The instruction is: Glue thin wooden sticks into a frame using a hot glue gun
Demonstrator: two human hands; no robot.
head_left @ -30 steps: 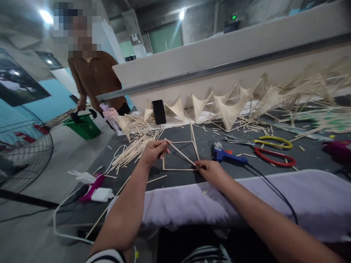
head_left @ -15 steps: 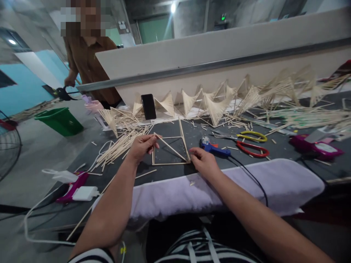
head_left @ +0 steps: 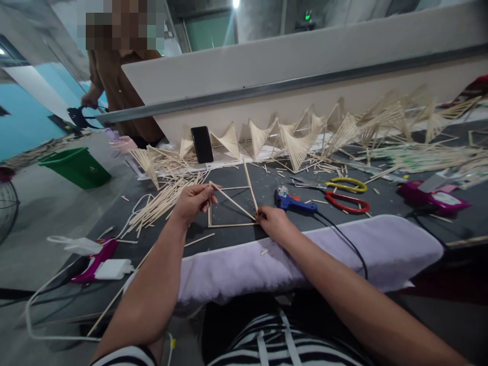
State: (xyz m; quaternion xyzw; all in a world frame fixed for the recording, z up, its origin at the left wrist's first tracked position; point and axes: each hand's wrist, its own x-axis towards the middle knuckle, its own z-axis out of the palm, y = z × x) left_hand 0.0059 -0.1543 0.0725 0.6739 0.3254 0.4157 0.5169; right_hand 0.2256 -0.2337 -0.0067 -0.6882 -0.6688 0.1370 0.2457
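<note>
A small frame of thin wooden sticks (head_left: 231,225) lies on the dark table, with one longer stick (head_left: 248,180) rising from its right corner. My left hand (head_left: 193,204) is closed in a pinch on the upper left end of a slanting wooden stick (head_left: 233,202). That stick runs down to the frame's right front corner. There my right hand (head_left: 273,219) has its fingertips pressed together at the joint, covering the corner. A blue glue gun (head_left: 297,204) lies just right of this hand.
Scissors with red and yellow handles (head_left: 346,202) lie to the right. Loose sticks (head_left: 168,203) are piled on the left, near a black phone (head_left: 202,145). Twisted stick models (head_left: 297,142) line the back. A lilac cloth (head_left: 305,259) covers the front edge. A person (head_left: 122,96) stands behind the partition.
My right hand has moved in from just beside the frame's right front corner and now pinches it. My left hand keeps its hold on the slanting stick. The view has shifted slightly.
</note>
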